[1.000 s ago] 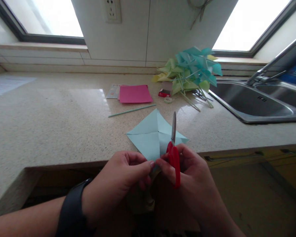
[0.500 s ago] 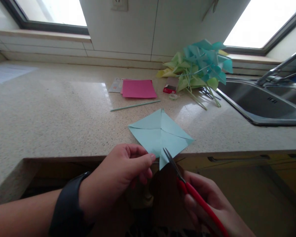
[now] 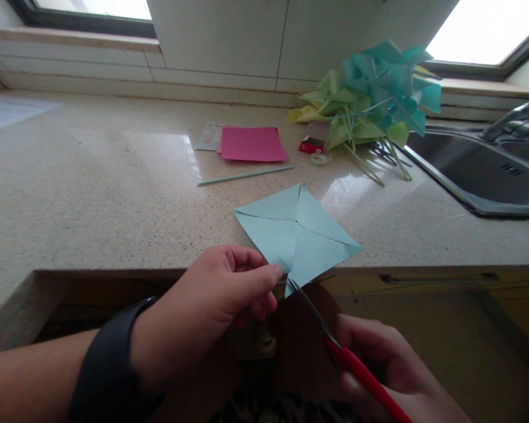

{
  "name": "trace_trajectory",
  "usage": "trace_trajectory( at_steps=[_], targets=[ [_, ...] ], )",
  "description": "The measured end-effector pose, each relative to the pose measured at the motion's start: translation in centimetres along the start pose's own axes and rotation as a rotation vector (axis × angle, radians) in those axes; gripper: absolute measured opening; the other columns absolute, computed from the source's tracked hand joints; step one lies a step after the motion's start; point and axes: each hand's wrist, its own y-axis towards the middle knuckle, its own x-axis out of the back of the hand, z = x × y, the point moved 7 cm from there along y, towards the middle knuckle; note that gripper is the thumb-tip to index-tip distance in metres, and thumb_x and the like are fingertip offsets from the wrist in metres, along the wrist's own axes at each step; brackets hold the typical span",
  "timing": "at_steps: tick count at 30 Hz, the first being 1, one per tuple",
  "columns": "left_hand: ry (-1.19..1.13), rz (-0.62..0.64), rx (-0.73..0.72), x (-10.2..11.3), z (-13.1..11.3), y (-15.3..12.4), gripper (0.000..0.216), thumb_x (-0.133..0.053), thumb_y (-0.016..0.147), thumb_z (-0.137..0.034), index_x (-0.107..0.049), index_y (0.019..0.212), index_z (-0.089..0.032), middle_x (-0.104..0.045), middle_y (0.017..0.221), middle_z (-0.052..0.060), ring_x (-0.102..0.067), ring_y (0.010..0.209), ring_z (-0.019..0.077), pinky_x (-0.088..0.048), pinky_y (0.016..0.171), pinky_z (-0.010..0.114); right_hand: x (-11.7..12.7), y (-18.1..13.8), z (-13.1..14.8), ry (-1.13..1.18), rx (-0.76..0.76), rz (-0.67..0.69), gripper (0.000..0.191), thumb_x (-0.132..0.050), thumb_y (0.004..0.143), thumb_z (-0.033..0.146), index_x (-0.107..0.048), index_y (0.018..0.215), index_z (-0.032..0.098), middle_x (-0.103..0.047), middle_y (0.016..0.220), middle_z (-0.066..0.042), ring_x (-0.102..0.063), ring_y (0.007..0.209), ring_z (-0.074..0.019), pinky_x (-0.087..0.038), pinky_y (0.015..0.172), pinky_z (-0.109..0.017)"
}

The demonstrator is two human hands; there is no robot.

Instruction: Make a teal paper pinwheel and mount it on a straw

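A light blue square of paper (image 3: 321, 241), slit from its corners toward the middle, lies turned like a diamond at the counter's front edge. Its near corner sticks out over the edge. Thumb and fingers of my left hand (image 3: 233, 288) pinch the paper beside that corner. My right hand (image 3: 379, 358) is closed on the handles of red-handled scissors (image 3: 357, 367). The scissor tips reach the near corner, just right of my left thumb, with the blades looking nearly closed. Some of my right fingers are hidden behind the handles.
Farther back on the counter (image 3: 114, 194) lie a pale green stick (image 3: 247, 175), pink paper (image 3: 253, 144), a small red box (image 3: 312, 144) and a tape roll (image 3: 318, 159). Blue and yellow-green paper pinwheels (image 3: 379, 88) are heaped near the sink (image 3: 498, 176).
The scissor tips have moved down and left from over the paper to its near corner, and the blades have come closer together. My left hand keeps its pinch. The view has tilted slightly downward.
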Motion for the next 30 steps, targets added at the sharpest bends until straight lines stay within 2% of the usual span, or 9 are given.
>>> trace_trajectory(
  at_steps=[13,30],
  targets=[
    [-0.022,0.037,0.004,-0.24,0.12,0.02,0.026,-0.078,0.078,-0.039,-0.068,0.071,-0.015,-0.063,0.063,-0.001,-0.051,0.055,0.0081,-0.034,0.053,0.021,-0.08,-0.14,0.09,-0.012,-0.03,-0.049,0.05,-0.071,0.072,0.072,-0.059,0.063,0.025,-0.06,0.068,-0.004,-0.058,0.068,-0.0219,-0.055,0.068,-0.037],
    [0.005,0.047,0.011,-0.24,-0.05,-0.09,0.029,-0.076,0.08,-0.039,-0.065,0.07,-0.015,-0.061,0.063,-0.001,-0.051,0.056,0.0094,-0.036,0.056,0.023,-0.03,0.05,-0.29,-0.065,0.025,0.045,0.045,-0.071,0.078,0.066,-0.063,0.07,0.023,-0.064,0.073,-0.004,-0.059,0.072,-0.0193,-0.054,0.066,-0.03]
  ],
)
